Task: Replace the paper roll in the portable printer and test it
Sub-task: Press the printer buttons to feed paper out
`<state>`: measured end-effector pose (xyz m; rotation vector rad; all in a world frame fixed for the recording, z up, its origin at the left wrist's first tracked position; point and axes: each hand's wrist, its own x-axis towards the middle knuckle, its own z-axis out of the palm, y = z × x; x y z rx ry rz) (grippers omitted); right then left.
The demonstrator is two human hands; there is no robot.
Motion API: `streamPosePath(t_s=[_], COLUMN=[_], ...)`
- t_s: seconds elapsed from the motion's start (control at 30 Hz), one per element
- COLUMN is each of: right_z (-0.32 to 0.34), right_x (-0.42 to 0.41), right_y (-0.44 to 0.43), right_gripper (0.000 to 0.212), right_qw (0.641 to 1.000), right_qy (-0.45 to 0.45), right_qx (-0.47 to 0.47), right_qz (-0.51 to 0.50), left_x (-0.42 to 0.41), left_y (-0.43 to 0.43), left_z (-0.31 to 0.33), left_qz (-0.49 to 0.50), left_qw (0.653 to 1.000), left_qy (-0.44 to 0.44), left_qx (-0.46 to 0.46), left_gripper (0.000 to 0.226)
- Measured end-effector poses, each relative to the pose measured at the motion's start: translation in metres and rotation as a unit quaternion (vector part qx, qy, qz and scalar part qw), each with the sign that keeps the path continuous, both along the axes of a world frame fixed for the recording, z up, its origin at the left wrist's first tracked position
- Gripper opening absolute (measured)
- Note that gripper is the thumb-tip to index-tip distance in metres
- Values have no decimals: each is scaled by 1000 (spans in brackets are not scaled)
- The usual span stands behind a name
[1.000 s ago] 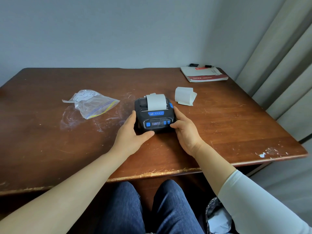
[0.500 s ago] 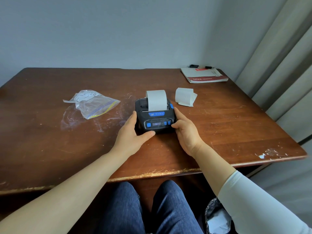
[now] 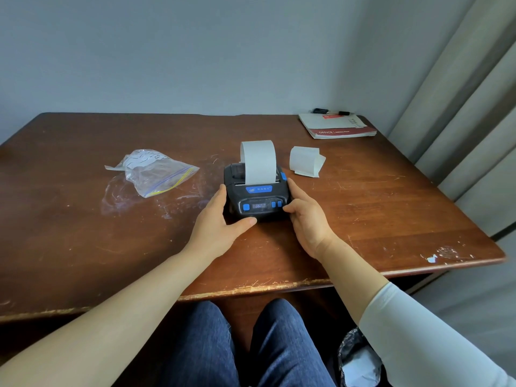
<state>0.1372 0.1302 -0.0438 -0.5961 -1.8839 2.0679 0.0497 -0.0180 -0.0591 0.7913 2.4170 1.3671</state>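
Note:
A small black portable printer (image 3: 258, 201) with blue buttons and a lit display sits on the brown wooden table (image 3: 83, 247). A strip of white paper (image 3: 258, 160) rises from its slot and curls backward. My left hand (image 3: 220, 227) holds the printer's left side, thumb along the front edge. My right hand (image 3: 307, 219) holds the right side, thumb near the blue buttons. A loose piece of white paper (image 3: 305, 161) lies just right of the printer.
A clear zip bag (image 3: 152, 170) with paper inside lies on the left, beside crumpled clear film (image 3: 120, 195). A red and white booklet (image 3: 336, 125) and a black pen (image 3: 331, 111) lie at the far right corner. Curtains (image 3: 469, 107) hang on the right; a bin (image 3: 360, 361) stands below.
The white paper strip has fed further out of the printer and now stands taller and curls back. Both hands have stayed on the printer's sides.

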Motion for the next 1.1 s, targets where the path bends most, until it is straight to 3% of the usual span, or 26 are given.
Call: streamPosePath(t_s=[1.1], right_z=[0], right_x=[0], right_y=[0], right_gripper=[64], right_qw=[1000], right_qy=[-12], right_qx=[15], right_qz=[2], left_x=[3], left_y=[-2], left_z=[2], left_qz=[-13], left_qw=[999], left_qy=[12], left_qx=[41], left_gripper=[75])
